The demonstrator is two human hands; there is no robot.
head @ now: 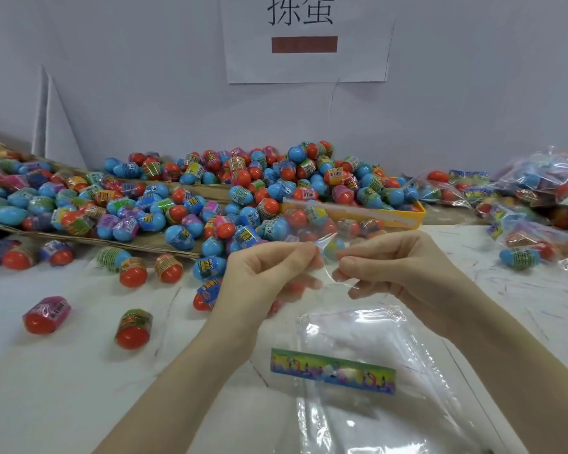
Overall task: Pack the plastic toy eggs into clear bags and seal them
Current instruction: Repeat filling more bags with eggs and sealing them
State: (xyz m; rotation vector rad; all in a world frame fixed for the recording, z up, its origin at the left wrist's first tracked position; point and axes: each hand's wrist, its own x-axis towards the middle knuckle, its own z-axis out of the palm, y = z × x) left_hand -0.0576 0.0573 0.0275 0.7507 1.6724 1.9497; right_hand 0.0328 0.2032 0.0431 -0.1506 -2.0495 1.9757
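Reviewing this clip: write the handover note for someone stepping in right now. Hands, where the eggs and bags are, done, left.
Left hand and right hand: both pinch the held clear bag near its mouth, raised above the table. No eggs visibly inside it.
Loose eggs: heaped on cardboard and in a yellow tray at the back; a few lie scattered on the left.
Spare bags, with a printed card: flat, in front.
Done: filled bags piled far right.
Left: open this bag, fill, seal, repeat.
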